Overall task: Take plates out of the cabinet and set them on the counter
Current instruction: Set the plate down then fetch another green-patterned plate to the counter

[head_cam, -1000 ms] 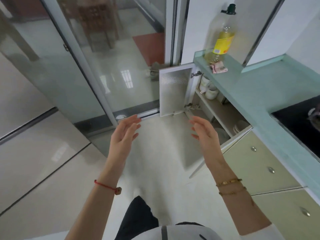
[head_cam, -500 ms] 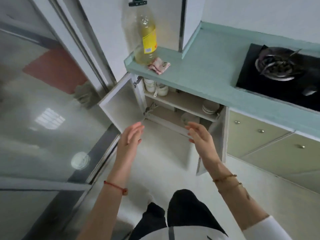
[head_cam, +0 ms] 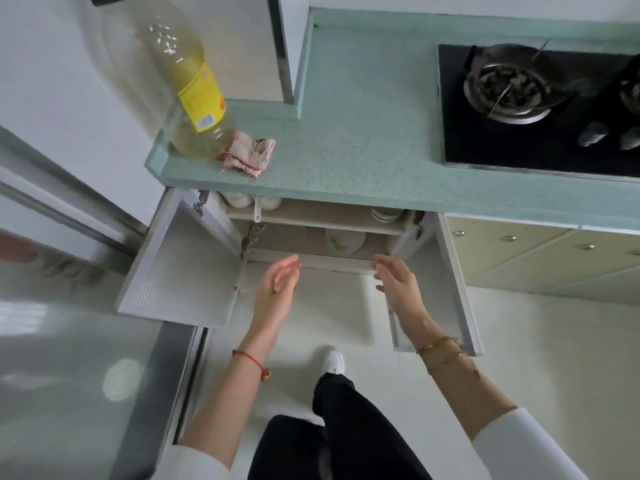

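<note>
The left hand [head_cam: 278,287] and right hand [head_cam: 398,284] hung empty, fingers loosely spread and palms turned toward each other, just before the open cabinet [head_cam: 311,260] under the green surface [head_cam: 363,133]. The plates [head_cam: 385,214] sat stacked on its upper shelf, right side; a patterned dish [head_cam: 344,240] lay on the shelf below.

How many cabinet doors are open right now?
2: the left door swung out below the oil bottle, the right door open beside the drawers. None seems hidden.

bright daylight, edges warped, maybe blurry
</note>
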A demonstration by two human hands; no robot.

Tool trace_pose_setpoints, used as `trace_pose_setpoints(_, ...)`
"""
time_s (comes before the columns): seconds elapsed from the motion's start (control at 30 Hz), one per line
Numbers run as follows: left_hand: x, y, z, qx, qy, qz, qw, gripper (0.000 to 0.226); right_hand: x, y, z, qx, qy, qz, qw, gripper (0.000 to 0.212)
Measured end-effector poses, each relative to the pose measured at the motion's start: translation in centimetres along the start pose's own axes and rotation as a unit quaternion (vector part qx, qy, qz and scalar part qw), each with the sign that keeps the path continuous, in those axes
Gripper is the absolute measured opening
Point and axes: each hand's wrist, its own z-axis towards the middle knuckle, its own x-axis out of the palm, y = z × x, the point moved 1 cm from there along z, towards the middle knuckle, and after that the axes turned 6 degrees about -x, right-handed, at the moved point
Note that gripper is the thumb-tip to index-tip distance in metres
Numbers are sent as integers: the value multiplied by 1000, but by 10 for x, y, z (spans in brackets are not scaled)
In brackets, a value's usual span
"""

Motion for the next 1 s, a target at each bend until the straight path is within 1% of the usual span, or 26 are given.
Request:
trace_pose_setpoints(0.1, 4, 24, 68, -10, 16, 20, 1000, 21, 25, -29, 56, 15, -18, -28, 999, 25)
trace_pose_setpoints(0.17, 6, 40, 98, -20, 20, 32, 999, 24, 37, -50, 80, 23, -18, -46, 999, 23)
trace_pose_setpoints(0.3, 15, 95, 194, -16, 20, 48, 999, 28, 76, -120, 154, 44, -40, -54, 997, 16)
trace_pose_setpoints(0.43, 33, 161, 287, -7, 23, 79, 997, 29, 106, -199, 230, 57, -66, -53, 995, 22)
trace_pose_setpoints(0.53, 52, 217, 361, -6, 27, 86, 996, 26, 121, -262, 294, 37, -81, -66, 994, 22)
trace_pose_setpoints(0.6, 65, 259, 413, -5, 22, 85, 996, 31, 130, -308, 338, 19, -86, -98, 991, 24)
trace_pose_setpoints(0.73, 93, 329, 502, -1, 26, 149, 988, 40, 142, -401, 413, -10, -104, -163, 981, 23)
trace_pose_setpoints(0.83, 116, 376, 566, 3, 23, 191, 981, 49, 149, -464, 467, -39, -110, -253, 960, 25)
trace_pose_setpoints(0.93, 131, 409, 616, 18, 30, 208, 978, 55, 148, -506, 515, -43, -61, -358, 931, 35)
trace_pose_setpoints(0.97, 135, 417, 630, 29, 31, 226, 973, 56, 147, -515, 530, -56, -64, -370, 925, 36)
trace_pose_setpoints(1.0, 139, 423, 642, 41, 32, 242, 969, 57, 146, -520, 544, -59, -73, -360, 928, 35)
